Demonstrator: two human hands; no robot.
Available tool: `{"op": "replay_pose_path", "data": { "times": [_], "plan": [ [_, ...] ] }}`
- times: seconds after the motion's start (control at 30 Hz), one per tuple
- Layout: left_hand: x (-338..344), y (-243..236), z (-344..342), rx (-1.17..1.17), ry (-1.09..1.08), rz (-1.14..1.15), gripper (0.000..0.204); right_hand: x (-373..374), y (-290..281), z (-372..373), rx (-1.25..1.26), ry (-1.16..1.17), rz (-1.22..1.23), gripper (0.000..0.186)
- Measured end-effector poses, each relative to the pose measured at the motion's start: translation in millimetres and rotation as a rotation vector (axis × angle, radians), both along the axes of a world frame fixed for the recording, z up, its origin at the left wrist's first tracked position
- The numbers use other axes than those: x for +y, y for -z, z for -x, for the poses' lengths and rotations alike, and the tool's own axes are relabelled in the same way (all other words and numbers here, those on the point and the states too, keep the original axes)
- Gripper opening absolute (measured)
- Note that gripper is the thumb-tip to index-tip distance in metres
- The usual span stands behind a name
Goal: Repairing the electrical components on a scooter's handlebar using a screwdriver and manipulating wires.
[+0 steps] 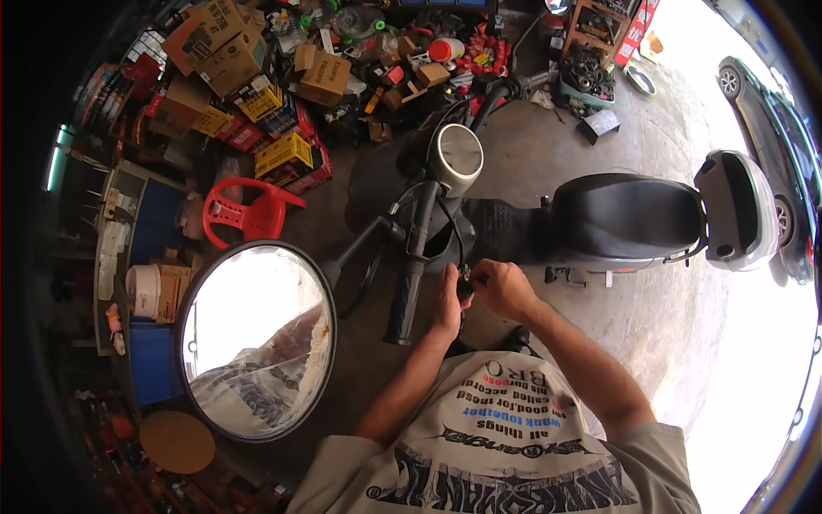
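Both my hands are in at the middle of the frame, just under the scooter's handlebar. My left hand (449, 301) is curled narrow, fingers pressed against a small dark part (465, 283) that sits between my two hands. My right hand (503, 288) is closed around that same part from the other side, fingertips pinching it; what the part is, I cannot tell, too small and dark. Just left of my left hand the black handlebar grip (404, 304) slants down toward the lower middle. Above it, the round speedometer (456, 157) faces up at the centre top. The black seat (629, 214) stretches off to the right, with the grey tail box (736, 210) at its far end. Big round mirror (257, 340) fills the lower left, reflecting my shirt and arm. Upper left of that, a red plastic chair (248, 214) on the concrete floor (548, 146). Cardboard boxes (227, 47) pile across the upper left. A parked car (783, 137) at the far right edge.
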State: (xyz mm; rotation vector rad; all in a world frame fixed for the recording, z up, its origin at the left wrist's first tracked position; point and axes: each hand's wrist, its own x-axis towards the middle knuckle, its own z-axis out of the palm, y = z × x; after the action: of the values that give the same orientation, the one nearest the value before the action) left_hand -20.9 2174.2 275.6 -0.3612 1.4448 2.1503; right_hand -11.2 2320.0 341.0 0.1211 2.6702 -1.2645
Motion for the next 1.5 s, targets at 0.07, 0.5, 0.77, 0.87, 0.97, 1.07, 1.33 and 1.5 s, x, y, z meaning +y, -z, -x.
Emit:
{"op": "replay_pose_path", "data": {
  "times": [0.07, 0.5, 0.77, 0.87, 0.97, 1.07, 1.33, 1.5],
  "plan": [
    [2.3, -2.5, -0.2, -0.004, -0.008, -0.020, 0.038, 0.8, 3.8, -3.6, 0.030, 0.008, 0.024, 0.019],
    [7.1, 0.5, -1.4, 0.000, -0.030, -0.010, 0.039, -7.7, -3.1, -5.9, -0.007, 0.049, -0.096, 0.016],
    [8.1, -5.5, -4.3, -0.065, -0.077, 0.014, 0.043, -6.6, -0.2, -10.5, 0.146, 0.054, -0.116, 0.011],
    [5.0, -6.4, -3.6, -0.072, -0.016, -0.149, 0.045, -0.8, 0.2, -11.5, 0.179, 0.037, -0.071, 0.010],
    [8.6, -14.0, -2.3, -0.151, -0.071, -0.219, 0.048, 4.7, 1.1, -16.4, 0.221, -0.016, 0.015, 0.011],
    [4.9, -13.1, -0.9, -0.192, -0.057, -0.292, 0.049, 6.5, 5.7, -21.8, 0.305, -0.088, 0.020, 0.013],
    [5.1, -27.2, 1.3, -0.258, -0.053, -0.274, 0.054, 15.7, 0.0, -19.8, 0.395, -0.286, -0.135, 0.025],
    [2.4, -31.5, 2.4, -0.241, -0.022, -0.237, 0.053, 15.1, -10.5, -16.1, 0.469, -0.350, -0.216, 0.020]
  ]
}}
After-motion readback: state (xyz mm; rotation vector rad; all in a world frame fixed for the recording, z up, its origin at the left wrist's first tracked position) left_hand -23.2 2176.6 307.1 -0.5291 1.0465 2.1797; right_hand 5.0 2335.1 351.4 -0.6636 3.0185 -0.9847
